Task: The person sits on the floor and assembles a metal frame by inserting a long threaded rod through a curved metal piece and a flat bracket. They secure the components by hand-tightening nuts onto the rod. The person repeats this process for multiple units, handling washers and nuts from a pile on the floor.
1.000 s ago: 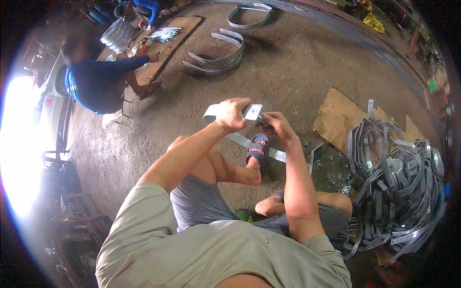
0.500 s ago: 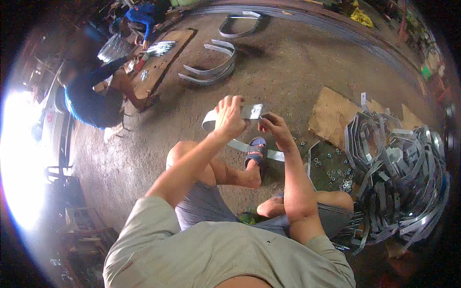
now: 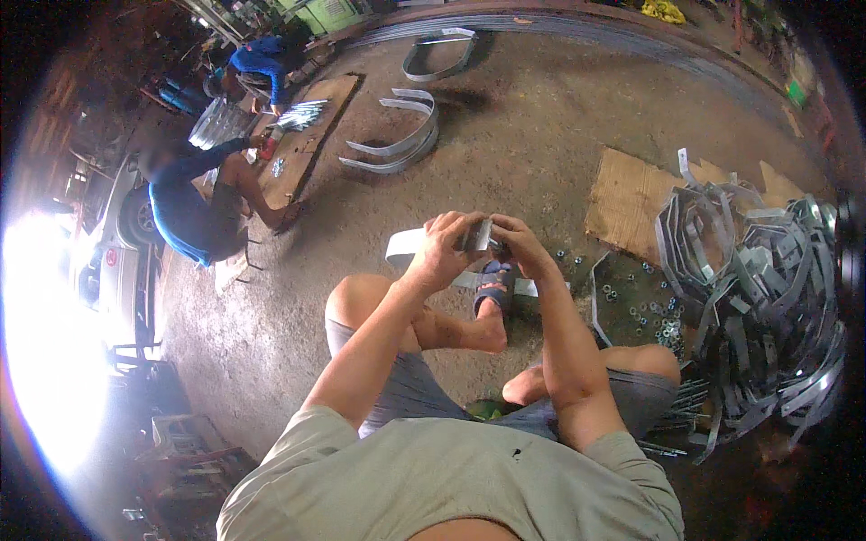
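Observation:
My left hand (image 3: 444,251) is closed round a flat silver metal strap (image 3: 406,244), whose curved part sticks out to the left. The strap's bent end stands up between my two hands. My right hand (image 3: 525,248) is pinched against that end, and its fingertips hide whatever small part they hold. Below my hands, a sandalled foot (image 3: 493,290) rests over a second metal strap (image 3: 534,288) lying on the floor. Loose nuts (image 3: 654,323) are scattered to the right of my right forearm.
A tangled heap of bent metal straps (image 3: 758,307) lies at the right beside flat cardboard (image 3: 627,198). Curved straps (image 3: 419,135) stand ahead on the floor. Two people, one nearer (image 3: 194,203) and one farther (image 3: 262,63), crouch by a board (image 3: 316,135) with metal rods (image 3: 302,114).
My hands have come closer together, and the strap's end has turned upward between them. My right fingers now press against it. The whole view has shifted slightly.

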Available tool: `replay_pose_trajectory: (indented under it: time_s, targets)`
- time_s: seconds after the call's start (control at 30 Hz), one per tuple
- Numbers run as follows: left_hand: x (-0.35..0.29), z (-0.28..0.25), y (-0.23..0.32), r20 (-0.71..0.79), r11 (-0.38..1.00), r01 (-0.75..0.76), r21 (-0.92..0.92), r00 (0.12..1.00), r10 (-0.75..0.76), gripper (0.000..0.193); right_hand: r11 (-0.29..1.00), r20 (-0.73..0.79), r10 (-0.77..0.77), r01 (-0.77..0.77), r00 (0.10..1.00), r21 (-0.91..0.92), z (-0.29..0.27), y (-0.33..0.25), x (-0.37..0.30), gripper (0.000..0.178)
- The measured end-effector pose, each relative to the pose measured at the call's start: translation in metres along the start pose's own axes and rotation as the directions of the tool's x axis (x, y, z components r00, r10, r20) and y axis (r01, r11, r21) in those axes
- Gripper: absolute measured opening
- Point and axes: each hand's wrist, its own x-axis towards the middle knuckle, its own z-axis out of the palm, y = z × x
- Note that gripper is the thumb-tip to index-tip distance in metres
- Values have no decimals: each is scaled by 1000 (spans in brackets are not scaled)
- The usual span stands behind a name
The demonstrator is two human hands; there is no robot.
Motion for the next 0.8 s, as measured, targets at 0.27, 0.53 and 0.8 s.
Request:
replay_pose_trajectory:
  time_s: [0.27,0.53,0.8]
  targets:
    - [-45,50,35,-513,974,210,78,847,-142,53,989,13,63,-61,998,-132,-19,11,7,21]
    - [-31,109,37,-40,487,324,-811,799,-599,32,991,17,2,0,1000,-132,-25,11,6,14]
    - [-13,106,23,-170,714,363,-598,813,-556,31,987,-163,-129,143,978,78,-30,21,-3,32]
